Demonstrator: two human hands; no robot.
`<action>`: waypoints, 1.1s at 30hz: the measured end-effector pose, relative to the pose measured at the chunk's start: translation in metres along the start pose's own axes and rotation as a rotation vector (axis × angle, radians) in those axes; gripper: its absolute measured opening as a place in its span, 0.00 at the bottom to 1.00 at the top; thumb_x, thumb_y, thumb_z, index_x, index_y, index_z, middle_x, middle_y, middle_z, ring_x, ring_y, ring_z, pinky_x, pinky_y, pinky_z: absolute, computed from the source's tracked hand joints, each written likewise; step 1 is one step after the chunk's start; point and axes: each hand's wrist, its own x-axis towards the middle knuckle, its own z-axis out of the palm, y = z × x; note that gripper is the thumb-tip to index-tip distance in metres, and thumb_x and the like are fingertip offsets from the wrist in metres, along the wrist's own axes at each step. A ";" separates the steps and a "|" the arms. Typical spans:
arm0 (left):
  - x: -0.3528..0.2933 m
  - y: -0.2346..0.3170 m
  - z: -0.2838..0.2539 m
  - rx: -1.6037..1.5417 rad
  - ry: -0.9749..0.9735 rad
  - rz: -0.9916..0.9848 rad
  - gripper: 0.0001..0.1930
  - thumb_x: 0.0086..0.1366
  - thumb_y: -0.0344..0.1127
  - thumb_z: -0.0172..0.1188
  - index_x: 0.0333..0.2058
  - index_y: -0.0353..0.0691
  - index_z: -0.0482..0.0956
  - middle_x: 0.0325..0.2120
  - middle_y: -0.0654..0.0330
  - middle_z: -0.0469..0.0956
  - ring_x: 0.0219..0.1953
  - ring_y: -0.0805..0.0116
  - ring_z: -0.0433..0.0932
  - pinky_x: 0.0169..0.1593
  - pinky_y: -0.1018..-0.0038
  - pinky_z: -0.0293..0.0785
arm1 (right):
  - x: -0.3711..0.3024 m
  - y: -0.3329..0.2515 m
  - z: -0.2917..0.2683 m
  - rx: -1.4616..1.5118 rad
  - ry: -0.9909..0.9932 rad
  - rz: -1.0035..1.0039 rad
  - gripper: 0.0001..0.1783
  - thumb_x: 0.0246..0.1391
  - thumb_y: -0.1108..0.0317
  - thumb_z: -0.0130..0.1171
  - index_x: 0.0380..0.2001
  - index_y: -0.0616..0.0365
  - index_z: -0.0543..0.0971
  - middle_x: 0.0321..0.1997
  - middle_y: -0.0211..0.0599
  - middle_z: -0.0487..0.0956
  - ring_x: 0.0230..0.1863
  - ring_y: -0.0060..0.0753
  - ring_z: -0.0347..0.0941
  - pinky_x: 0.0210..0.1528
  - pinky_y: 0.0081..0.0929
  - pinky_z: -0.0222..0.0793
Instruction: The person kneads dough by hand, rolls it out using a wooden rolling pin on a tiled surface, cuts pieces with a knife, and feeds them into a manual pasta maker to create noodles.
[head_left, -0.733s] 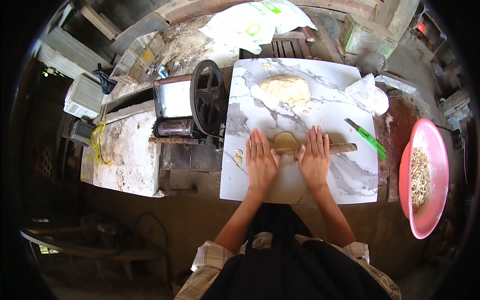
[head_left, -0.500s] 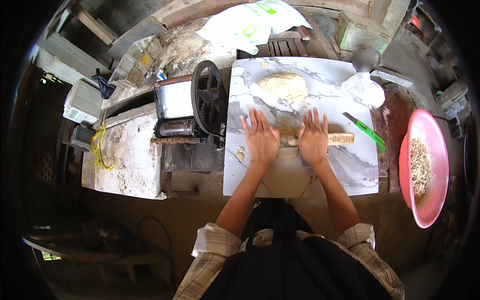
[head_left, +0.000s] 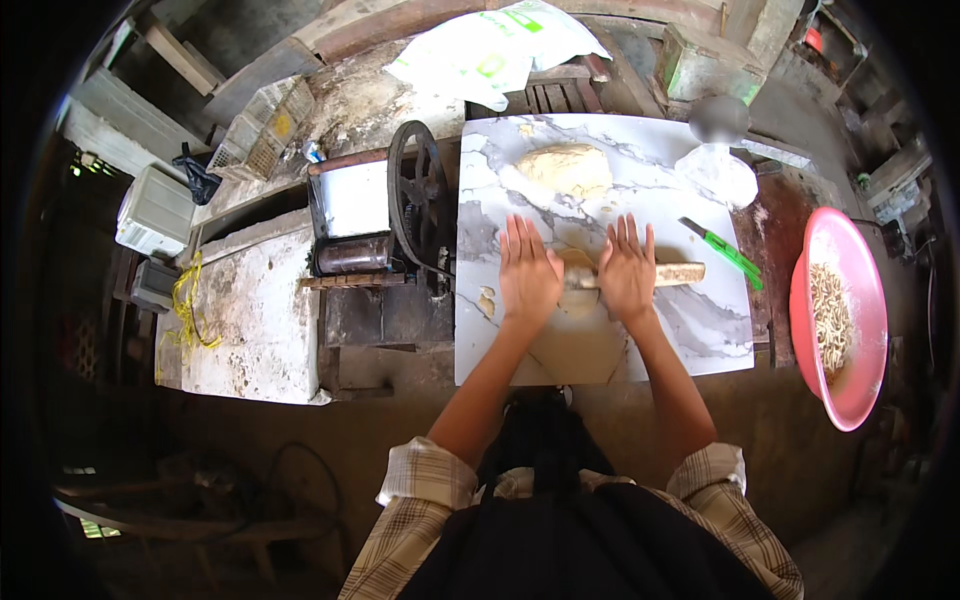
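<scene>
Now both hands lie flat, palms down, on a wooden rolling pin (head_left: 640, 276) that runs left-right across a marble-look board (head_left: 700, 170). Left hand (head_left: 529, 274) w/ fingers spread and straight, pointing away from the person, pressing on the pin's left part; that end is hidden under the palm. Right hand (head_left: 627, 268) same pose, fingers splayed, on the pin's middle; the pin's right end sticks out bare past it. Neither hand is curled round the pin, so open palms pressing, no closed grip. Under the pin & between the hands is a flattened sheet of dough (head_left: 578, 340), pale tan, reaching back toward the person to the board's near edge. A small dough scrap (head_left: 487, 302) sits just left of the left hand.

Further up the board, a rough dough lump (head_left: 566, 168), well apart from the hands. At the board's far right corner, a clear bag (head_left: 718, 172) w/ white powder. A green-handled knife (head_left: 724, 252) lies at an angle near the board's right edge, just beyond the pin's end. Right of the board, a pink basin (head_left: 870, 390) holding pale noodle strands. Left of the board, touching its edge, a hand-crank roller machine (head_left: 375, 225) w/ a black wheel, on a dusty white bench (head_left: 250, 330). A white sack (head_left: 480, 50) lies behind the board.
</scene>
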 end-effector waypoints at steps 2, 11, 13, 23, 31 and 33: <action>0.010 0.000 0.000 0.097 0.036 -0.016 0.28 0.60 0.35 0.46 0.55 0.20 0.58 0.55 0.36 0.62 0.61 0.47 0.57 0.65 0.59 0.49 | 0.008 0.000 0.003 -0.030 -0.042 0.050 0.22 0.56 0.64 0.39 0.44 0.67 0.76 0.54 0.49 0.72 0.62 0.38 0.59 0.68 0.41 0.39; -0.058 0.003 -0.021 -0.121 -0.058 0.063 0.25 0.62 0.36 0.46 0.53 0.23 0.62 0.53 0.40 0.65 0.59 0.49 0.62 0.62 0.60 0.55 | -0.050 -0.019 -0.038 0.120 -0.055 -0.006 0.19 0.54 0.70 0.45 0.47 0.70 0.72 0.56 0.53 0.69 0.62 0.45 0.59 0.66 0.42 0.46; -0.034 -0.003 -0.012 -0.093 -0.049 0.102 0.24 0.62 0.35 0.45 0.52 0.22 0.63 0.53 0.39 0.65 0.59 0.49 0.61 0.62 0.60 0.56 | -0.028 -0.012 -0.024 0.066 -0.062 -0.024 0.20 0.54 0.69 0.44 0.47 0.70 0.72 0.55 0.52 0.70 0.63 0.44 0.58 0.66 0.43 0.45; -0.075 0.007 -0.032 -0.174 -0.077 0.055 0.24 0.63 0.35 0.45 0.55 0.25 0.61 0.55 0.42 0.64 0.61 0.52 0.58 0.63 0.60 0.52 | -0.063 -0.024 -0.048 0.134 -0.030 -0.044 0.23 0.55 0.69 0.44 0.52 0.71 0.67 0.58 0.54 0.66 0.65 0.44 0.54 0.67 0.44 0.44; -0.012 0.001 -0.011 0.026 0.046 -0.002 0.24 0.64 0.34 0.43 0.55 0.25 0.61 0.57 0.45 0.62 0.63 0.52 0.55 0.65 0.59 0.47 | -0.011 -0.016 -0.015 0.000 -0.045 -0.072 0.24 0.56 0.64 0.43 0.49 0.74 0.69 0.57 0.55 0.67 0.65 0.42 0.54 0.68 0.42 0.41; -0.032 0.003 -0.014 -0.046 -0.011 -0.008 0.25 0.63 0.34 0.44 0.56 0.26 0.60 0.57 0.44 0.61 0.63 0.54 0.54 0.65 0.59 0.46 | -0.032 -0.016 -0.021 0.049 -0.089 -0.082 0.26 0.56 0.64 0.45 0.53 0.74 0.65 0.59 0.55 0.64 0.65 0.44 0.54 0.68 0.41 0.42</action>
